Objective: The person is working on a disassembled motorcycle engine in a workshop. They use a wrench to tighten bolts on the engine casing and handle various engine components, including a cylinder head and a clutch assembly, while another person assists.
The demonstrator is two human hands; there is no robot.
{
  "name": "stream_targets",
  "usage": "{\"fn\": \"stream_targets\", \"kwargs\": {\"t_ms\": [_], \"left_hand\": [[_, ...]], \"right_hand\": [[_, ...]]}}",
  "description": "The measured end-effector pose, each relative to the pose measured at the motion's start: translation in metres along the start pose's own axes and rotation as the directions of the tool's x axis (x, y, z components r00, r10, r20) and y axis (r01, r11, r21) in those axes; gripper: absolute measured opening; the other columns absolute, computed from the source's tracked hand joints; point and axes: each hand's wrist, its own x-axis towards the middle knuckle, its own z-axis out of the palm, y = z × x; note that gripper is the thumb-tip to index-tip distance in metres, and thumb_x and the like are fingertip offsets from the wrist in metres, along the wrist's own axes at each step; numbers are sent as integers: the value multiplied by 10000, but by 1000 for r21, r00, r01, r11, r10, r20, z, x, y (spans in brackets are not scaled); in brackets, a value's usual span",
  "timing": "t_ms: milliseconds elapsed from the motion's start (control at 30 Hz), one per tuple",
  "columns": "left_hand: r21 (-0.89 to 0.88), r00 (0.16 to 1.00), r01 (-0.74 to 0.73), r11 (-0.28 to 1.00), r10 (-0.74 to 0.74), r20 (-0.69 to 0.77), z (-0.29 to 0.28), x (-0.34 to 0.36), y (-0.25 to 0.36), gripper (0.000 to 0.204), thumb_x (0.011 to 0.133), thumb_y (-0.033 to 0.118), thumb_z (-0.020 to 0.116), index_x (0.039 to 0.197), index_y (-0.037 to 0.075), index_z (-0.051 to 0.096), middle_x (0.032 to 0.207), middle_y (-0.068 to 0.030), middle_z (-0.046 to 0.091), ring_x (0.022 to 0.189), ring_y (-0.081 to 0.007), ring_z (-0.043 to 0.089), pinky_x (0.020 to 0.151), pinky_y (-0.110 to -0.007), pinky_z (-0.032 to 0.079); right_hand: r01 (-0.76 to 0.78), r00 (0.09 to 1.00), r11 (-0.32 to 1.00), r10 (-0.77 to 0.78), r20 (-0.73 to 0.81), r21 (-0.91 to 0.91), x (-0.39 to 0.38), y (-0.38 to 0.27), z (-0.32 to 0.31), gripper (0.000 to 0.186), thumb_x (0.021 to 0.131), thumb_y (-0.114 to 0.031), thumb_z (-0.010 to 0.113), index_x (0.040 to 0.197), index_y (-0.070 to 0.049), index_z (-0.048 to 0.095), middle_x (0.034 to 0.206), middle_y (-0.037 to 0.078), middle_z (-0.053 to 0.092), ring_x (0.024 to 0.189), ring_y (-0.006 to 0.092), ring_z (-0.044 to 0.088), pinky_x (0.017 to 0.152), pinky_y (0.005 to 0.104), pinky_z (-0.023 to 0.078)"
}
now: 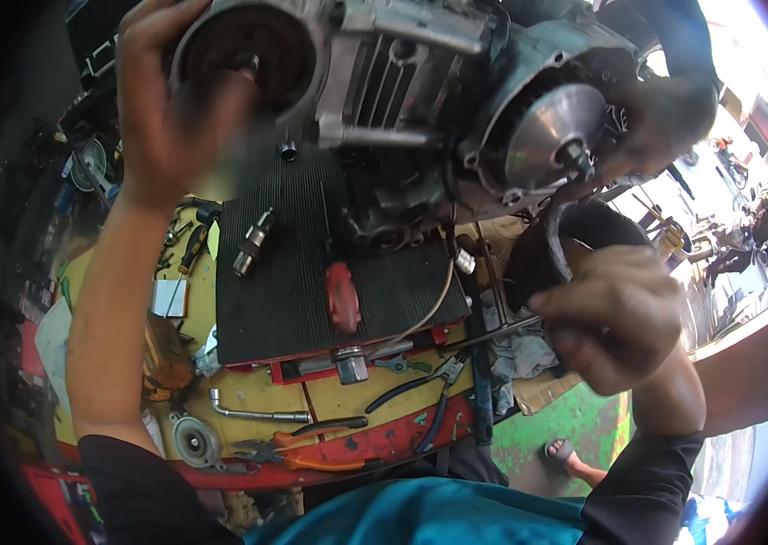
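Note:
My left hand (166,118) is curled over the left rim of a round housing (288,41) on a grey engine (384,82), its thumb blurred across the dark centre. The engine rests over a ribbed black mat (266,309). My right hand (611,313) is closed, below a silver disc (543,136) on the engine and beside a dark bucket-like container (529,263); what it holds, if anything, I cannot make out. Another person's hand (647,118) is at the engine's right side, partly in shadow.
A red-gripped tool (343,295) and a metal fitting (252,245) lie on the mat. Pliers (443,381), orange-handled cutters (311,459), an angled wrench (261,413), a screwdriver (191,250) and a round metal cover (193,440) lie on the yellow bench. A sandaled foot (574,463) shows below.

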Motion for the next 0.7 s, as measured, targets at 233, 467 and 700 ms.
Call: {"fn": "stream_targets", "kwargs": {"t_ms": [233, 467, 700], "left_hand": [[-32, 971, 211, 977, -206, 119, -24, 15, 13, 501, 827, 215, 745, 1251, 1, 588, 1304, -216, 582, 1252, -370, 582, 1047, -442, 477], [-86, 754, 647, 757, -619, 220, -84, 54, 44, 261, 852, 158, 706, 1071, 17, 721, 1211, -138, 710, 1212, -331, 659, 1038, -429, 497], [122, -163, 983, -138, -960, 227, -177, -21, 146, 316, 953, 189, 713, 1199, 0, 653, 1040, -146, 733, 1007, -264, 706, 887, -366, 532]], "right_hand": [[-214, 962, 885, 118, 246, 414, 3, -19, 3, 279, 697, -92, 800, 971, -42, 778, 644, 51, 612, 502, 223, 570, 464, 367, 442], [-832, 435, 123, 750, 499, 540, -42, -100, 60, 135, 906, -119, 739, 932, 14, 749, 724, 82, 700, 662, 137, 653, 622, 302, 505], [-945, 196, -27, 750, 631, 326, -86, -131, 41, 283, 1019, -234, 657, 1019, 39, 733, 769, 81, 712, 715, 146, 674, 674, 306, 533]]}}
